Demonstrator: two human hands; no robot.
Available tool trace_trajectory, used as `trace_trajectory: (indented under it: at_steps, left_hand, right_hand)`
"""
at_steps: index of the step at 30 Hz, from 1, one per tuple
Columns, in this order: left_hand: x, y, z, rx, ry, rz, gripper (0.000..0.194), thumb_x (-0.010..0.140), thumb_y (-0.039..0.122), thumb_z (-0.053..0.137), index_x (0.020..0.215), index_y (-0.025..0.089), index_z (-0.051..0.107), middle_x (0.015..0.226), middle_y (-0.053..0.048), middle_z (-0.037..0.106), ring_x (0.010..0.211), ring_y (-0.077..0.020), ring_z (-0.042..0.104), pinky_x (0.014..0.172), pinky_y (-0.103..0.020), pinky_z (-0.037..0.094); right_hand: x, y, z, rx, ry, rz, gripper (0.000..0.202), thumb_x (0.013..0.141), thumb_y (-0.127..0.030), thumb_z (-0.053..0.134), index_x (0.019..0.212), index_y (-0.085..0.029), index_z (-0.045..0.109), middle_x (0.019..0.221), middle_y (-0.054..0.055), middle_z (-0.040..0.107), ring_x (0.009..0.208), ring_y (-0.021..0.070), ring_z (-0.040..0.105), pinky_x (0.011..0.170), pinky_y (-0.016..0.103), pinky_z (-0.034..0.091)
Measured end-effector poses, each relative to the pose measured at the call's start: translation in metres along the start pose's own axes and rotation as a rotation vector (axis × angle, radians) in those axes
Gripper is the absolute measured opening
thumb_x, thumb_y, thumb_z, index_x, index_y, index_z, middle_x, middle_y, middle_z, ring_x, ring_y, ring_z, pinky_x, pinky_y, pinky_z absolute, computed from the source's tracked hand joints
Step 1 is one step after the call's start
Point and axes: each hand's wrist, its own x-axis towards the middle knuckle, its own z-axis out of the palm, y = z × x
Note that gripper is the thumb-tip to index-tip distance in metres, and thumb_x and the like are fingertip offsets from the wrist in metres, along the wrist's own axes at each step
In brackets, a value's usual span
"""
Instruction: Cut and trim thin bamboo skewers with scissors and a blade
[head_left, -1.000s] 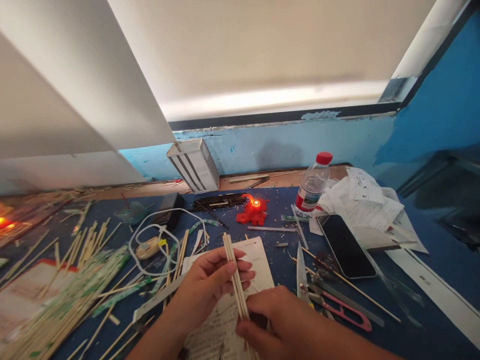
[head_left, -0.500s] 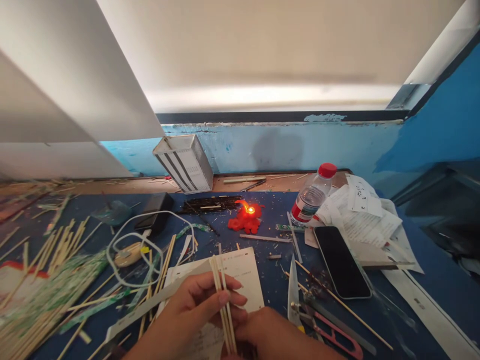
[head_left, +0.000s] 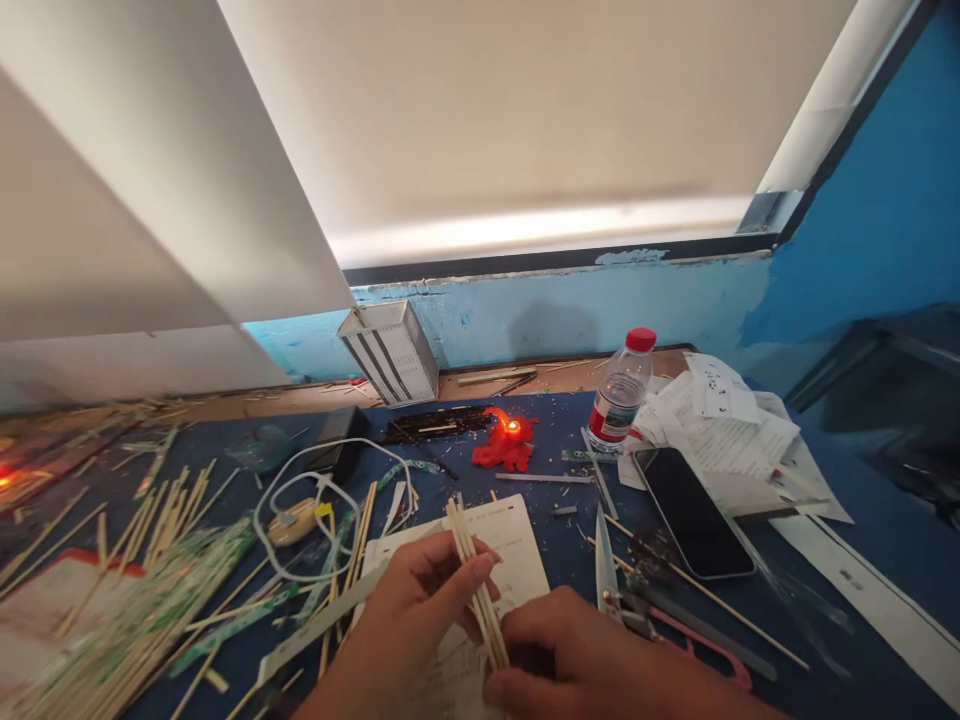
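While both hands work at the near edge of the view, the bundle of sticks point(head_left: 489, 622) is held up in front of the person, above a printed sheet point(head_left: 519, 540) on the blue table point(head_left: 574, 555). Long axis runs lengthwise away from the person, leaning left: far end points up and left in the view, roughly toward the white box point(head_left: 390, 358); near end points down and right, into the right palm side. Exact stick count cannot be told.

Left hand point(head_left: 420, 605): partly closed, thumb laid across the upper part of the bundle, fingers curled behind it. Right hand point(head_left: 559, 640): curled, thumb and fingers closed about the lower end; the very tip of that end is hidden.

Compared with half a second ago: the bundle leans further left and its sticks lie closer together, where one stood apart at the top. Left fingers are more curled, with less of them showing past the sticks. More of the right hand is in view. The whole scene sits shifted rightward, so the camera has turned.

Surroundings: red wax point(head_left: 501, 452) with a lit flame beyond the sheet; scissors point(head_left: 605, 565) and phone point(head_left: 694, 515) to the right; loose sticks point(head_left: 169, 510) to the left.
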Motion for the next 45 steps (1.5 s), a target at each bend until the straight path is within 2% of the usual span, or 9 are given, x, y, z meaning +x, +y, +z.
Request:
trace_trajectory:
  at_steps: [10, 19, 24, 30, 37, 40, 42, 43, 45]
  left_hand:
    - [-0.003, -0.014, 0.002, 0.08, -0.051, 0.013, 0.038, 0.09, 0.054, 0.073, 0.082, 0.017, 0.073, 0.068, -0.002, 0.072, 0.052, -0.0136, 0.062, 0.054, -0.025, 0.049]
    - [-0.006, -0.006, 0.008, 0.062, -0.061, -0.022, 0.039, 0.088, 0.057, 0.074, 0.079, 0.018, 0.072, 0.067, -0.002, 0.068, 0.058, -0.0153, 0.061, 0.057, -0.025, 0.049]
    - [-0.005, -0.009, 0.009, 0.039, -0.081, -0.051, 0.038, 0.09, 0.057, 0.071, 0.079, 0.021, 0.069, 0.066, 0.0, 0.065, 0.064, -0.0179, 0.063, 0.062, -0.027, 0.05]
    - [-0.006, -0.011, 0.01, 0.034, -0.113, -0.053, 0.038, 0.092, 0.057, 0.069, 0.083, 0.02, 0.069, 0.067, -0.001, 0.068, 0.064, -0.018, 0.065, 0.063, -0.028, 0.052]
    - [-0.002, -0.016, 0.008, 0.059, -0.121, -0.014, 0.048, 0.089, 0.064, 0.069, 0.084, 0.017, 0.072, 0.073, -0.005, 0.071, 0.053, -0.0143, 0.062, 0.052, -0.025, 0.049]
    - [-0.001, -0.012, 0.009, 0.003, -0.119, 0.011, 0.048, 0.087, 0.065, 0.07, 0.086, 0.018, 0.076, 0.078, -0.004, 0.07, 0.054, -0.013, 0.059, 0.049, -0.024, 0.051]
    - [-0.003, -0.008, 0.009, -0.007, -0.108, 0.009, 0.044, 0.087, 0.062, 0.073, 0.087, 0.018, 0.077, 0.077, -0.003, 0.069, 0.057, -0.0134, 0.059, 0.05, -0.024, 0.052]
    - [-0.004, -0.005, 0.009, -0.005, -0.102, 0.004, 0.042, 0.086, 0.061, 0.074, 0.086, 0.018, 0.078, 0.076, -0.003, 0.068, 0.057, -0.0136, 0.059, 0.051, -0.024, 0.053]
    - [-0.005, -0.003, 0.009, 0.006, -0.083, -0.004, 0.041, 0.085, 0.059, 0.076, 0.083, 0.018, 0.077, 0.073, -0.002, 0.065, 0.057, -0.0133, 0.059, 0.051, -0.024, 0.053]
  right_hand:
    - [-0.002, -0.002, 0.003, 0.004, 0.103, 0.01, 0.036, 0.088, -0.034, 0.075, 0.067, -0.019, 0.05, 0.06, -0.01, 0.038, 0.056, 0.007, 0.035, 0.046, 0.02, 0.025]
    - [-0.008, -0.013, -0.003, -0.01, 0.151, 0.095, 0.035, 0.088, -0.039, 0.075, 0.069, -0.02, 0.053, 0.063, -0.007, 0.042, 0.06, 0.0097, 0.038, 0.051, 0.021, 0.027]
    - [-0.004, -0.007, -0.004, -0.086, 0.131, 0.061, 0.04, 0.088, -0.046, 0.071, 0.066, -0.02, 0.049, 0.064, -0.006, 0.043, 0.059, 0.0095, 0.039, 0.052, 0.022, 0.028]
    - [-0.005, -0.014, -0.004, -0.134, 0.078, 0.091, 0.035, 0.089, -0.036, 0.072, 0.067, -0.02, 0.05, 0.061, -0.008, 0.041, 0.055, 0.0082, 0.036, 0.049, 0.02, 0.026]
    - [-0.015, -0.023, -0.01, -0.41, 0.161, -0.014, 0.013, 0.09, -0.032, 0.073, 0.084, -0.021, 0.075, 0.077, 0.0, 0.068, 0.068, 0.0151, 0.06, 0.065, 0.025, 0.042]
    - [-0.017, -0.024, -0.017, -0.482, 0.37, -0.151, 0.012, 0.095, -0.029, 0.066, 0.092, -0.023, 0.075, 0.082, 0.002, 0.071, 0.071, 0.0171, 0.064, 0.07, 0.028, 0.047]
    - [-0.021, -0.024, -0.033, -0.517, 0.701, -0.246, 0.005, 0.092, -0.03, 0.068, 0.092, -0.024, 0.069, 0.086, 0.002, 0.068, 0.078, 0.0198, 0.064, 0.074, 0.031, 0.05]
    - [-0.023, -0.024, -0.046, -0.507, 0.957, -0.273, 0.012, 0.088, -0.033, 0.073, 0.092, -0.026, 0.065, 0.086, 0.002, 0.065, 0.079, 0.0209, 0.063, 0.074, 0.032, 0.052]
    - [-0.027, -0.02, -0.08, -0.476, 1.272, -0.2, 0.04, 0.088, -0.043, 0.076, 0.118, -0.027, 0.055, 0.11, 0.008, 0.061, 0.096, 0.0263, 0.062, 0.086, 0.042, 0.053]
